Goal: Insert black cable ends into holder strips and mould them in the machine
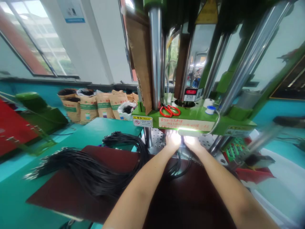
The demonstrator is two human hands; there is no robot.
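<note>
Both my hands reach under the front beam of a green press [231, 122], in the glare of a lamp [192, 133]. My left hand [173, 140] is at the left of the lit spot, over the perforated metal plate [154, 140]. Close beside it on the right is my right hand [192, 143]. The bright light washes out the fingers of both, so what they touch or hold cannot be made out. Black cables [176, 167] hang down from between the hands onto the dark red board [190, 197].
A thick bundle of black cables [95, 175] lies at left on the board. Red-handled scissors [169, 110] and a blue-white spool [210, 110] rest on the press beam. A button panel [235, 149] stands at right. Paper sacks [88, 108] line the wall.
</note>
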